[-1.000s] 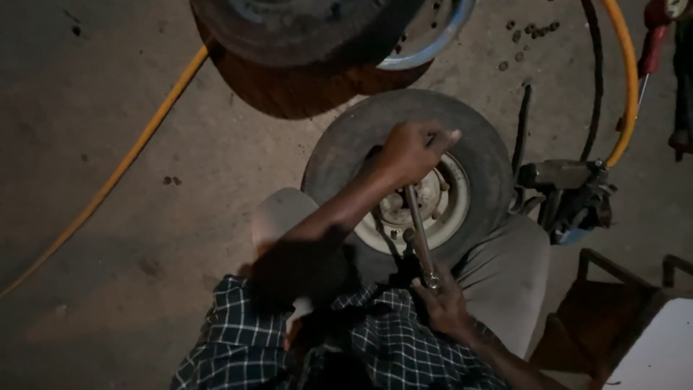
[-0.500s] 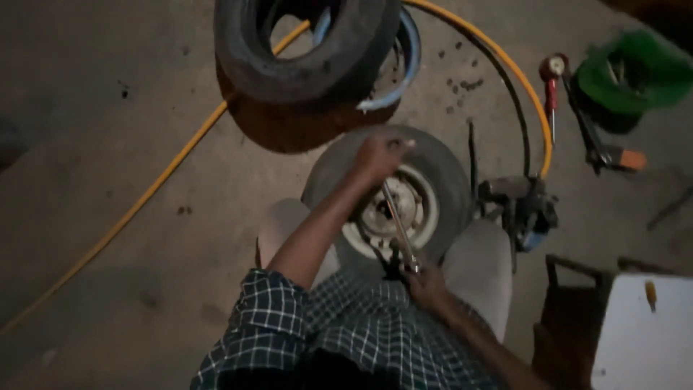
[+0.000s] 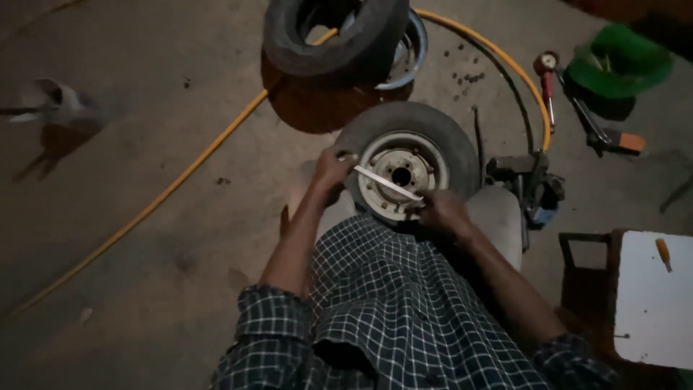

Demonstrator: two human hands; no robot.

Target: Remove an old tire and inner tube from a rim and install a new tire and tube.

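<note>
A dim concrete floor (image 3: 130,289), lit from above. Both hands now grip 1 metal bar (image 3: 388,183) laid slantwise across the wheel's (image 3: 404,155) pale rim: left hand (image 3: 332,170) closed on its upper end, right hand (image 3: 440,211) on the lower. A moment ago it stood nearly upright (levering, seemingly). Beyond, a green tub (image 3: 621,68), contents unclear.

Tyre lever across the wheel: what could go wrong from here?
1. The tyre lever lies across the rim, held at each end by the left hand and right hand; a slip could pinch fingers against the tyre.
2. The wheel is braced only between the knees, so it may shift under force.
3. The yellow hose runs close by and could snag.
</note>
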